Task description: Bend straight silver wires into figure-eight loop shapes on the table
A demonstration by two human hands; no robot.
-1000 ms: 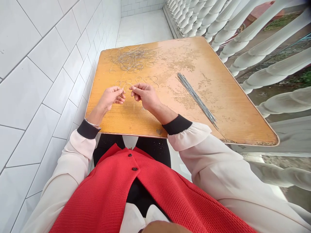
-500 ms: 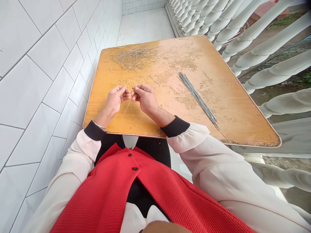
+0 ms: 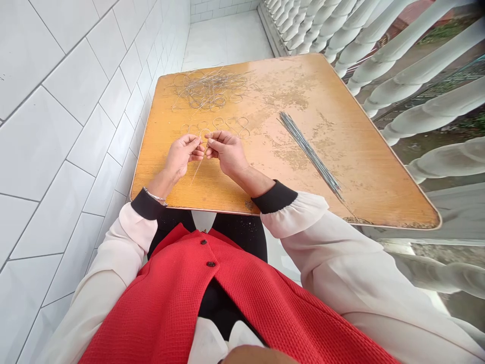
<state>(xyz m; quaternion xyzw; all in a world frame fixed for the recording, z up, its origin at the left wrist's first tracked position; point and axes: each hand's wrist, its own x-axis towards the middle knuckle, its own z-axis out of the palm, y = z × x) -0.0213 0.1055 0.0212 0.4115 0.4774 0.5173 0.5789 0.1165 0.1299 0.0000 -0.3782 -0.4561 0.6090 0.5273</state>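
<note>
Head camera view, looking down: a person sat at a worn wooden table (image 3: 364, 177), both bare hands meeting near its close edge. Left hand (image 3: 181, 154) and right hand (image 3: 230, 151) each made a narrow pinch, thumb against forefinger, on one thin wire (image 3: 197, 172); the remaining fingers were curled in. How tightly they pressed could not be told.

The step in hand appeared to be bending that wire. Done well, it probably called for one pinch to hold firm while the other guided the metal round in small, even turns, with the fingertips close to the bend so that the curve stayed smooth and did not kink. Keeping the loose end away from the fingers seemed wise too.

As for position, the wire ran through the small gap between the two pinches, and its straight tail slanted down and to the left, below the fingertips. A pale curve showed just above them, though whether it belonged to the same piece was unclear. Just beyond the hands lay a row of looped wires (image 3: 230, 124); farther back, a tangled wire pile (image 3: 212, 91); well to the right, a bundle of straight wires (image 3: 311, 155).
</note>
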